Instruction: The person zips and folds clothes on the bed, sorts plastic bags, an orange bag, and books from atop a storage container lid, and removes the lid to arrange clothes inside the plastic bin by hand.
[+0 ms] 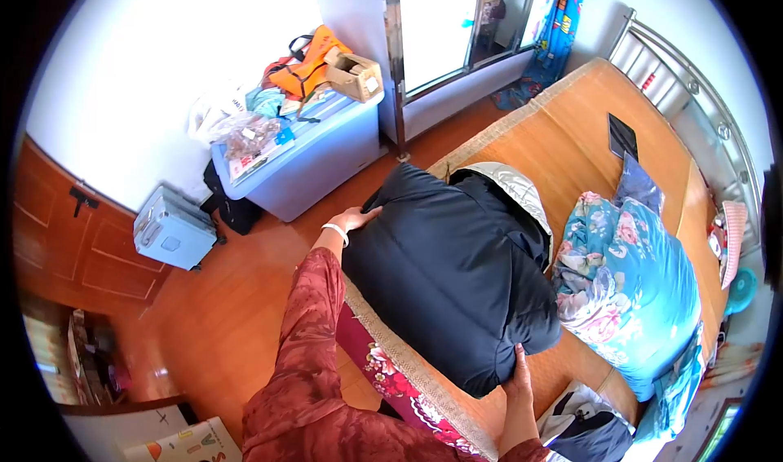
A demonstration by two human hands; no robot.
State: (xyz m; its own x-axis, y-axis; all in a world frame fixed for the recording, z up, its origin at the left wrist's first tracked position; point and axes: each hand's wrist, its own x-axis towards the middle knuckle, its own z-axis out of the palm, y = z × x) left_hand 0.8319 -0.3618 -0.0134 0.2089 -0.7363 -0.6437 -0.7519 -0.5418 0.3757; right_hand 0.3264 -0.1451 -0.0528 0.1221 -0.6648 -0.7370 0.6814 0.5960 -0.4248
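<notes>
A black padded jacket (440,274), bunched into a bulky bundle, lies over the near edge of the bed. Its lighter silver-grey lining or collar (514,186) shows on the far side. My left hand (359,219), with a white band at the wrist, grips the jacket's left edge. At the lower right corner my right hand (519,372) holds the fabric, thumb on top and the other fingers mostly hidden beneath. A floral turquoise quilt (636,287) is heaped just right of the jacket. Close to my right forearm sits a grey and dark folded garment (587,425).
The bed's tan mat (563,128) carries a dark tablet (622,136) near the metal headboard (693,87). On the floor to the left stand a blue storage box (306,172), topped with bags and a carton (355,76), and a light-blue suitcase (173,229).
</notes>
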